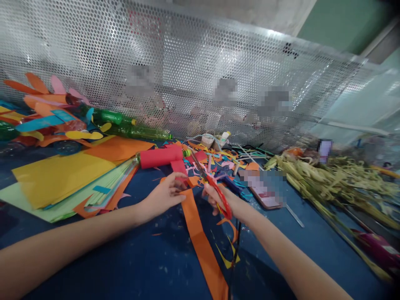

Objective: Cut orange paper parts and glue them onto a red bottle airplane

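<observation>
While my left hand [167, 193] seems to pinch the far end of the orange strip [200, 237], my right hand [212, 195] is closed round the scissors [210, 180], blades pointing far and left towards the red-wrapped bottle [159, 157]. The strip runs from my left hand across the blue bench [137, 258] to the near side. If I swung the scissors carelessly leftward, the points could nick my fingers or the bottle's paper; if my pinch slackened, the strip could twist and a cut run crooked. Loose scraps [224, 156] could also snag the blades.
</observation>
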A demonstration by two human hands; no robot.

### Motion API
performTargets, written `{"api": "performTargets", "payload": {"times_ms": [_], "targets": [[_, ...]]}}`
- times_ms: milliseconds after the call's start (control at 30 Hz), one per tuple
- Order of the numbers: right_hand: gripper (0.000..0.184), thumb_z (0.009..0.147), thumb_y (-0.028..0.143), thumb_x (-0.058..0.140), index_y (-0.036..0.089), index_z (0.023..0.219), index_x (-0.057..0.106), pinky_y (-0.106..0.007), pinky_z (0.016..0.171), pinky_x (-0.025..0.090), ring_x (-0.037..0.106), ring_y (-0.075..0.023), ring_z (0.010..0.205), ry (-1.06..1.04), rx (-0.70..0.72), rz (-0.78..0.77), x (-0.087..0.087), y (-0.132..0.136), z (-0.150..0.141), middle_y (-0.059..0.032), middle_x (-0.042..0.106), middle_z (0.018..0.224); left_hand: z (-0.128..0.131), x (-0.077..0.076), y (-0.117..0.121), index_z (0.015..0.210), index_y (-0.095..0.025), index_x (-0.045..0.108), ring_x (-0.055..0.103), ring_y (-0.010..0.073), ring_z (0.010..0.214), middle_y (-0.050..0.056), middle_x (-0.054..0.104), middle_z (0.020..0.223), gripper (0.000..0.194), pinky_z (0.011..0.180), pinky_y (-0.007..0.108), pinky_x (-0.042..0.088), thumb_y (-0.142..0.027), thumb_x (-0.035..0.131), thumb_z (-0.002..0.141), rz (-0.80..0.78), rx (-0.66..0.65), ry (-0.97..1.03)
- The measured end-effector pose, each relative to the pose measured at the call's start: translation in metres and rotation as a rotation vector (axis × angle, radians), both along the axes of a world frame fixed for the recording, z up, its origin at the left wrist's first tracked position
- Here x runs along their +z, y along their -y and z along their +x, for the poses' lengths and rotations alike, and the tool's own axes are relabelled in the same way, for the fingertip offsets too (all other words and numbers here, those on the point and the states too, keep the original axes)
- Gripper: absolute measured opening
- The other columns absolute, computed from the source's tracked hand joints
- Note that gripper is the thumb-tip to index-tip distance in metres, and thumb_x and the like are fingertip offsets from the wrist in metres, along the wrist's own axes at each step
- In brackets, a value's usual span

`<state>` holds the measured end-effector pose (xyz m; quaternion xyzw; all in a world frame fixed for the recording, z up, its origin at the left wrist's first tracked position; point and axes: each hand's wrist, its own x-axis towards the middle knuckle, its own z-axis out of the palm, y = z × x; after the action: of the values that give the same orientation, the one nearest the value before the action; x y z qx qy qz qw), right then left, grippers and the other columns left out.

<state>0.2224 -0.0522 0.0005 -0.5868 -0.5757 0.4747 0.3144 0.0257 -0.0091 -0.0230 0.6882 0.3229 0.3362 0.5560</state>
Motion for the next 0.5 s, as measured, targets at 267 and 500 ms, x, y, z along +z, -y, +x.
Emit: {"api": "performTargets", "payload": {"times_ms": [267,500], "targets": [[0.036,0.066,0.047,0.067,0.019,0.067,0.045,-0.021,0.046,0.047,0.049,-0.0078,0.046,-0.184,0.028,0.002,-0.014,0.001,-0.015,0.007,0.046,0.057,-0.002,0.001,-0.003,0.106,-0.018,0.047,0.059,0.0169,0.089,0.006,0.062,0.097,0.039,0.083,0.035,0.044,-0.019,0.065,0.07,-0.209,0.02,0.147],[0.034,0.061,0.036,0.073,0.019,0.07,0.045,-0.022,0.049,0.047,0.051,-0.0072,0.049,-0.319,-0.089,0.117,-0.022,0.002,-0.032,0.0065,0.05,0.065,0.0,0.0,0.0,0.1,-0.015,0.056,0.059,0.0179,0.093,0.007,0.064,0.097,0.032,0.088,0.035,0.042,-0.025,0.067,0.071,-0.258,0.07,0.197]]}}
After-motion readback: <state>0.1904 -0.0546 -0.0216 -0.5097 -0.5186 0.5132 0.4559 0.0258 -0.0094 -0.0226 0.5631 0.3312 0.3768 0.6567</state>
